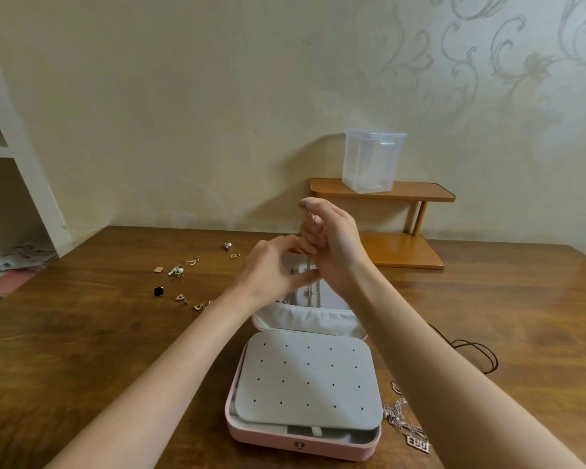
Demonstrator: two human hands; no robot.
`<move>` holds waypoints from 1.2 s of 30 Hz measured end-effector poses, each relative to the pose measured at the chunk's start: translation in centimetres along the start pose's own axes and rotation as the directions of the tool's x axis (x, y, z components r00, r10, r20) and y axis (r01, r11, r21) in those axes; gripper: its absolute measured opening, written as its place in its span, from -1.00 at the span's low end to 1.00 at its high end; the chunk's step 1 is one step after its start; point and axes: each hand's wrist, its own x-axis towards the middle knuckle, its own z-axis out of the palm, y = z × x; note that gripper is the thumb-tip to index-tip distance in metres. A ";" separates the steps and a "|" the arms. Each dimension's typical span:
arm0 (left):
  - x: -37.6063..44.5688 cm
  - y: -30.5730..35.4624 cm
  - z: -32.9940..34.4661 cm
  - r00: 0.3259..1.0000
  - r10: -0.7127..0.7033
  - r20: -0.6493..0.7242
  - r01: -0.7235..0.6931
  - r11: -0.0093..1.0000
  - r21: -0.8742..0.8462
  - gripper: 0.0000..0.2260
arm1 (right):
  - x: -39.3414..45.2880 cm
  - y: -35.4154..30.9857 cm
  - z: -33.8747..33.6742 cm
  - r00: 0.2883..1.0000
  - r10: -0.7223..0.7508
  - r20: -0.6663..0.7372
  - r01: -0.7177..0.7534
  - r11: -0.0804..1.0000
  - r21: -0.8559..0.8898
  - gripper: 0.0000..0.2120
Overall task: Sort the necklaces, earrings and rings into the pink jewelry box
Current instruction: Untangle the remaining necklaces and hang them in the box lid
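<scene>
Pink jewelry box [298, 441] open, silver necklace [310, 286] dangling into lid pocket [305, 316].

We see both hands, left [271, 265] and right [332, 245], crowding the air over the raised lid [305, 319] of the pink jewelry box [301, 441], with a chain [310, 286] hanging between them. Left approach blocked low by scattered earrings [180, 282]. Right of the box: necklace pile [406, 424] and dark cord [477, 350] on the surface [82, 350]. Wooden shelf [403, 245] with clear container [372, 160] closes the rear. Front-left surface open.
</scene>
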 end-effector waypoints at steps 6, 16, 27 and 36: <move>0.1 0.1 -0.4 0.999 -0.038 -0.026 0.036 0.998 -0.051 -0.92 | 0.3 -0.5 0.1 0.999 -0.032 0.001 0.032 0.999 -0.007 -0.85; -0.1 -0.3 -0.2 0.996 0.033 -0.078 -0.024 0.993 0.113 -0.84 | -1.1 -2.0 -2.4 0.984 -0.170 0.058 0.180 0.915 -0.362 -0.86; -0.7 -0.5 0.5 0.979 0.191 -0.073 -0.151 0.915 0.375 -0.65 | -2.8 -0.5 -3.5 0.926 -0.278 0.254 0.376 0.655 -0.655 -0.91; -1.5 -1.1 2.7 0.885 0.377 -0.273 -0.146 0.782 0.606 -0.69 | -5.4 2.3 -0.9 0.956 -0.150 0.252 0.248 0.871 -0.423 -0.83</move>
